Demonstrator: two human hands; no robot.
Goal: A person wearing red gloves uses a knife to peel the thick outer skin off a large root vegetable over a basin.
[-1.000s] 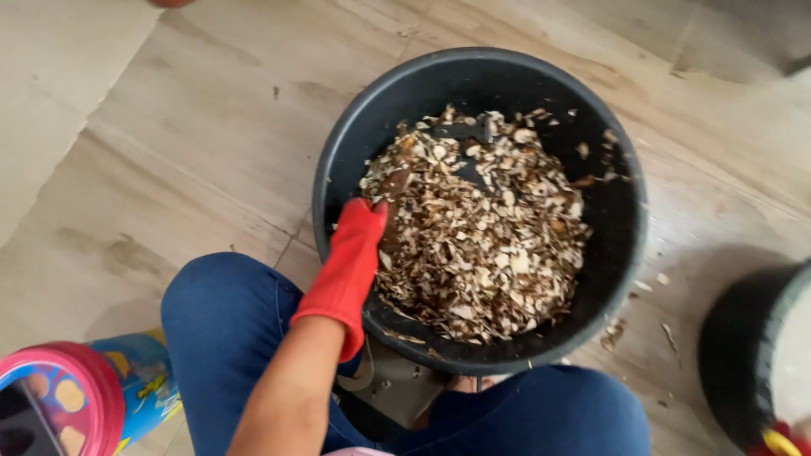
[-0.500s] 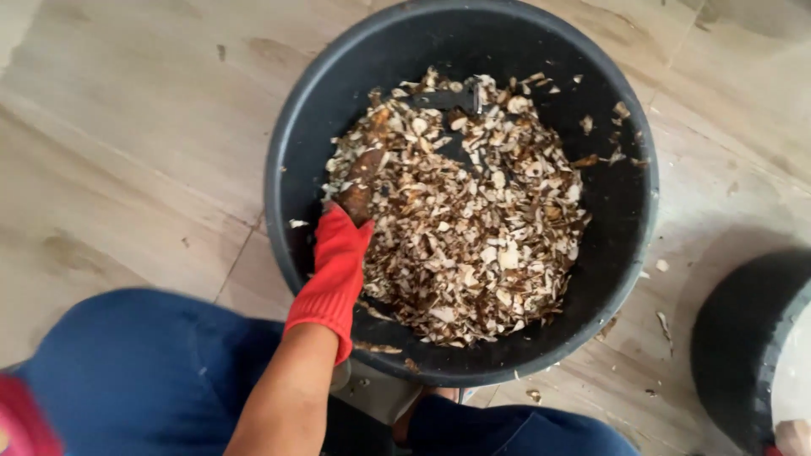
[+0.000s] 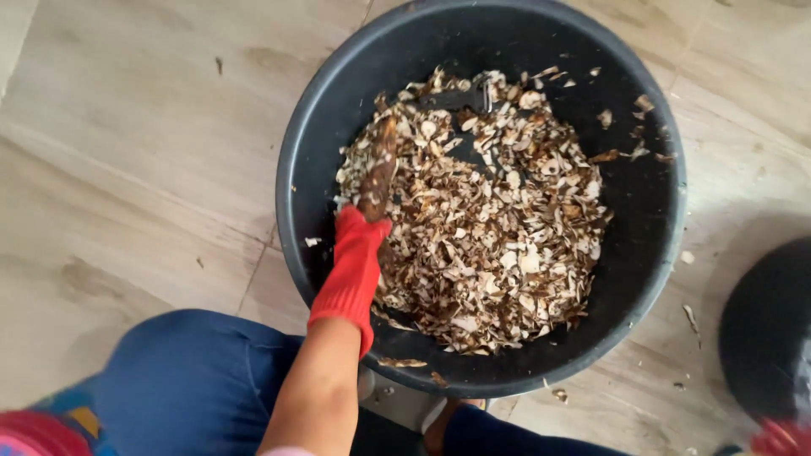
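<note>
Lying underneath: pale wood-look floor

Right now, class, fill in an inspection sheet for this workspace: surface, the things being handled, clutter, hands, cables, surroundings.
Surface: pale wood-look floor, a few flakes scattered on it.
Things handled: round black tub holding a heap of brown and white peelings; a long brown root stands out of the heap.
Clutter: stray peelings on the floor beside the tub's right rim.
Hands: left hand in a red glove, closed around the root's lower end; right hand not in view.
Cables: nothing seen.
Surroundings: the person's blue trouser legs below the tub; edge of a second dark container at right.
</note>
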